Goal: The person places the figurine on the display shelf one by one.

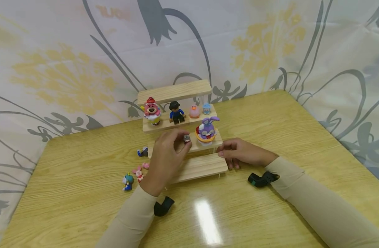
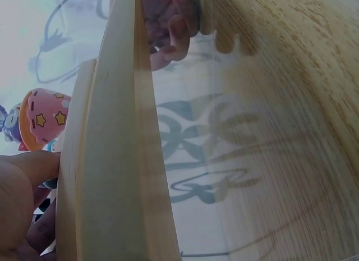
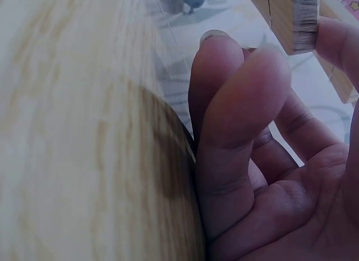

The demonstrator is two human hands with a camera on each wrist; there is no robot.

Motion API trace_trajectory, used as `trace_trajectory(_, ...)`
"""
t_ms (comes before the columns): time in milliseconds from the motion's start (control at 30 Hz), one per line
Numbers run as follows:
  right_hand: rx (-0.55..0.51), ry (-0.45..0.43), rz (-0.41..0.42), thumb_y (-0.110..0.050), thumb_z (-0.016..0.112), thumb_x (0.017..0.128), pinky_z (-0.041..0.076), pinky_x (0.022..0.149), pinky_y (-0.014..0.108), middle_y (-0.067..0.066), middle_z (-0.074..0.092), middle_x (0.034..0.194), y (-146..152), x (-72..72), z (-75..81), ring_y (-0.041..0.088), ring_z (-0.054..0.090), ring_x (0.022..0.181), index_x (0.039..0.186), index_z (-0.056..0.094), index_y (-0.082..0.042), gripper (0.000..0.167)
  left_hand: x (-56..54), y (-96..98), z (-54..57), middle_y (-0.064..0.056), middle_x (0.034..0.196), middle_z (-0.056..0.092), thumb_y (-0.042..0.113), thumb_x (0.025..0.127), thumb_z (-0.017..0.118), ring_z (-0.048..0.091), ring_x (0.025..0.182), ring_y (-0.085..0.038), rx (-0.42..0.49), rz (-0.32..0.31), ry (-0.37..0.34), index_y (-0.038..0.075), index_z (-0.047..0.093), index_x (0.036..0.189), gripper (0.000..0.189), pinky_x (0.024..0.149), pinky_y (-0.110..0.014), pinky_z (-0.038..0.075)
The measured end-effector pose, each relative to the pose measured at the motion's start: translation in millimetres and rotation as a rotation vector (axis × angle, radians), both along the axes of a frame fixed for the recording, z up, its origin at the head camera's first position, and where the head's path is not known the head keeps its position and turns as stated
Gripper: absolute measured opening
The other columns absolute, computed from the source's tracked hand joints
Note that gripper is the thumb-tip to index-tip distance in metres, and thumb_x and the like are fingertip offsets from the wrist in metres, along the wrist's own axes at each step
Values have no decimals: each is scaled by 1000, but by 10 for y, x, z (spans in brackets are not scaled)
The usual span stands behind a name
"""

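Clearly, the small gray toy (image 1: 187, 138): it was at the third board (image 1: 199, 147) down from the top of the stepped wooden shelf (image 1: 205, 166), just left of the rabbit toy (image 1: 207, 132); I could not tell whether its base touched the wood.
Setting it down: the work in hand looked like placing, which in my judgement called for lowering the toy straight, feeling its base sit flat, and only then parting the fingers.
Rabbit toy: with its cup and tall ears so near, the safest way out seemed to be back toward the person, without a sideways sweep.
Left hand (image 1: 167, 153): its grip was narrow, thumb and forefinger pinching the gray toy from opposite sides; so tiny a thing asked for a light squeeze, I thought.
Right hand (image 1: 240, 153): its grip was slack and held no toy; the fingers were loosely bent beside the shelf's right end, and in the right wrist view one fingertip touched the end of a board (image 3: 305, 22).
Shelf: it stood on thin clear legs, so a gentle touch at that end suited it better than a push.
Loose toys: a pink piglet (image 1: 138, 174) and a green-headed figure (image 1: 127, 182) lay on the tabletop (image 1: 83, 206), left of the shelf, near the left forearm, worth minding.
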State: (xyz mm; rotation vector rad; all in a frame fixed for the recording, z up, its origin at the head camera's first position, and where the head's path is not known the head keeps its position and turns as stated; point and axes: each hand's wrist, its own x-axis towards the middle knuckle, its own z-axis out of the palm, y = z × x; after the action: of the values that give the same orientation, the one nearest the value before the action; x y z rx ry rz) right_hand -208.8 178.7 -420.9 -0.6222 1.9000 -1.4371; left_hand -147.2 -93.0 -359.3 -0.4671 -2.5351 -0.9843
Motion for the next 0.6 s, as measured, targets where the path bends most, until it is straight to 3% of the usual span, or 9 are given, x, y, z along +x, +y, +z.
trace_trajectory(367,-9,2,-1,-27,56,104,52,51,28,8,63,76,-4,-9,21,13,58,55,129,55,4,39,6,-41,52,-3,115,69,17,90,76,61,105,-19,1,-30,-34,12,65,122,34,98,-40,50)
trace_trajectory(600,0,-4,3,-26,55,104,52,52,27,8,63,76,-6,11,15,12,58,56,130,55,5,40,94,-158,102,-7,117,68,15,89,78,64,110,-21,28,-68,-73,8,64,124,39,99,-38,53)
